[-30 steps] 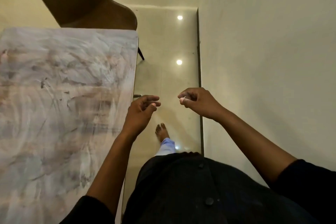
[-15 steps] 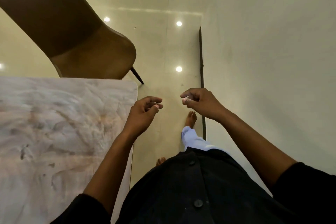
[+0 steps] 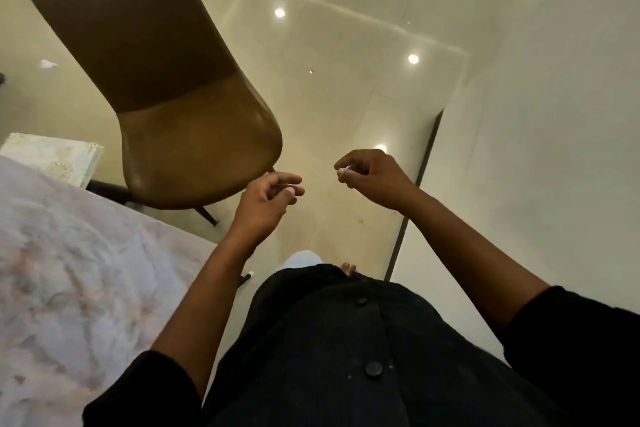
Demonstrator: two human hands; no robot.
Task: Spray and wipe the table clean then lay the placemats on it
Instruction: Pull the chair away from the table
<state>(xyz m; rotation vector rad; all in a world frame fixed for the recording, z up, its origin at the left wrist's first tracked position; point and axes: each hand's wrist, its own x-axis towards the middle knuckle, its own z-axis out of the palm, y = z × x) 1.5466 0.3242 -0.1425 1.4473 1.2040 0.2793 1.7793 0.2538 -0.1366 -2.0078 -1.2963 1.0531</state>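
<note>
Here, left hand [image 3: 265, 199] and right hand [image 3: 372, 177], each grip loosely curled, empty, beside table [image 3: 86, 270].

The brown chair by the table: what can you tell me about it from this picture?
The brown chair has a smooth, curved shell that looks like leather or vinyl. Its tall back is darker, the seat a lighter, glossy tan, with a seam between them. Thin dark legs show beneath the seat on the shiny tiled floor. It stands upright just beyond the corner of the marbled table. Nothing lies on the seat. The left hand hovers near the seat's front edge; contact is unclear.
</note>
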